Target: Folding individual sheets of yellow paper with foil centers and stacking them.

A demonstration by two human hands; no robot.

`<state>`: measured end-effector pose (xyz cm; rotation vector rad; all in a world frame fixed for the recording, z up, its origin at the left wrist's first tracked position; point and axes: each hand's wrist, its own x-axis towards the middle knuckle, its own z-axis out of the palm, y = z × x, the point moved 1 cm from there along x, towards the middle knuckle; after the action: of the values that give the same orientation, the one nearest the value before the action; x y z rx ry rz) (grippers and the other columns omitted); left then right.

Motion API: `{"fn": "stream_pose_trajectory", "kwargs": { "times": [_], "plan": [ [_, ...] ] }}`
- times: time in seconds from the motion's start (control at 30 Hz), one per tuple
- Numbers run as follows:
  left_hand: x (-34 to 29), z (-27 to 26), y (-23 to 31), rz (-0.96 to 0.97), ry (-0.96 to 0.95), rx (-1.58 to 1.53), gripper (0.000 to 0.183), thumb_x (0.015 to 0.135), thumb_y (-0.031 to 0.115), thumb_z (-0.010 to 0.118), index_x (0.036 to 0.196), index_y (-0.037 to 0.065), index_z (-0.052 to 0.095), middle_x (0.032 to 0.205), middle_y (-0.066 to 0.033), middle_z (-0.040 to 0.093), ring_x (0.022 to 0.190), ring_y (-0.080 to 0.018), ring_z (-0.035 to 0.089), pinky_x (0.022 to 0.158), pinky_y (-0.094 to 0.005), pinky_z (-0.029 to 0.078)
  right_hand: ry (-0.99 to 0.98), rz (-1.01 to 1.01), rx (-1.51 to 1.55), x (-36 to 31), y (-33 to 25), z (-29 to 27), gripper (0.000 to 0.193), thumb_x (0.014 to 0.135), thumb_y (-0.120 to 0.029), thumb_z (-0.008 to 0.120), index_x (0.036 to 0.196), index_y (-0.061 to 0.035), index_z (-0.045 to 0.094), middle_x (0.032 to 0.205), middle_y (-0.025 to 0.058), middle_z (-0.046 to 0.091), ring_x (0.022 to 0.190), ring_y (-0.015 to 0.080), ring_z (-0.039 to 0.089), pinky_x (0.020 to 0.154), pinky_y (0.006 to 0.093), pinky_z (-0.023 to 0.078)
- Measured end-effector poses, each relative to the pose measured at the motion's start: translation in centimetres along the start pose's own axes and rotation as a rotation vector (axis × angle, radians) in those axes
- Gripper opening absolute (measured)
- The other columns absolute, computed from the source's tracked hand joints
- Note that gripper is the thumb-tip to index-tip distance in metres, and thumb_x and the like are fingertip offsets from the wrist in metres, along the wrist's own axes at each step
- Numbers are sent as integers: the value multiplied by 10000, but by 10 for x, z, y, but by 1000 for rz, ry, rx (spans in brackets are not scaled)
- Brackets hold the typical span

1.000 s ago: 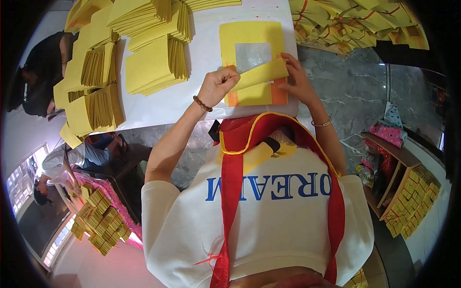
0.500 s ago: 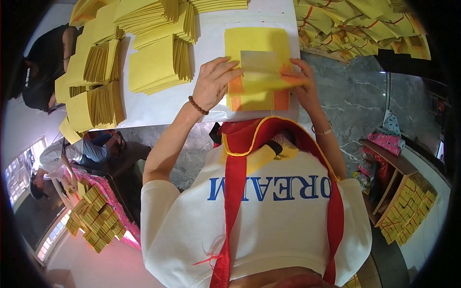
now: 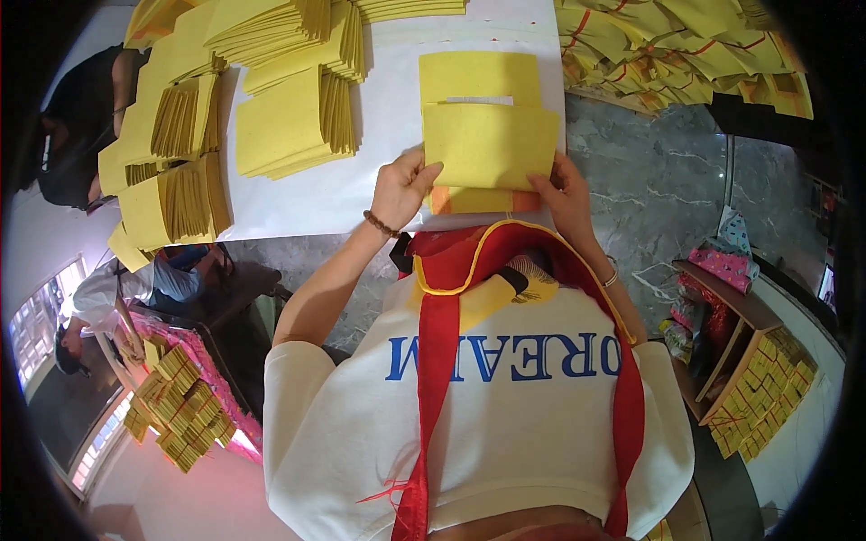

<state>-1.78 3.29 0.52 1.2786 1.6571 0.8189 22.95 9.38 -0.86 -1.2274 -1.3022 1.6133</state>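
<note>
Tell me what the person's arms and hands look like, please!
The left hand has no glove, and a bracelet of round brown beads circles that wrist. The right hand is gloveless too, with a thin, pale bangle at its wrist. Short, loose white sleeves cover the upper arms, and the forearms are bare.

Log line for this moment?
left hand: pinches yellow paper, lower left | right hand: same, lower right | beneath: yellow sheet | nearby: yellow stacks | surface: white table
</note>
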Motion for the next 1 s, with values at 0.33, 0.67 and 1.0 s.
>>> {"fn": "stream_pose_trajectory", "kwargs": {
  "times": [0.33,0.67,1.0],
  "plan": [
    [7,13,-9,-118,113,-320,463,829,74,574,1248,56,377,562,-20,492,506,-97,463,493,-262,386,20,44,-260,9,3,-1,350,807,-134,663,1139,-36,611,947,85,658,762,95,586,677,228,463],
    [16,10,44,454,487,660,603,769,267,662,1302,117,424,1177,-169,503,1072,-310,477,871,-469,373,76,-16,-449,10,-8,6,336,799,-154,663,1114,-45,621,940,138,658,760,174,616,695,279,477],
    [43,59,21,570,78,859,605,759,509,598,1284,231,480,1378,-124,380,1291,-339,301,1031,-559,196,215,-305,-804,10,-11,9,455,809,-189,635,1227,-79,495,1301,138,444,1128,285,489,876,398,417]
  ]
}}
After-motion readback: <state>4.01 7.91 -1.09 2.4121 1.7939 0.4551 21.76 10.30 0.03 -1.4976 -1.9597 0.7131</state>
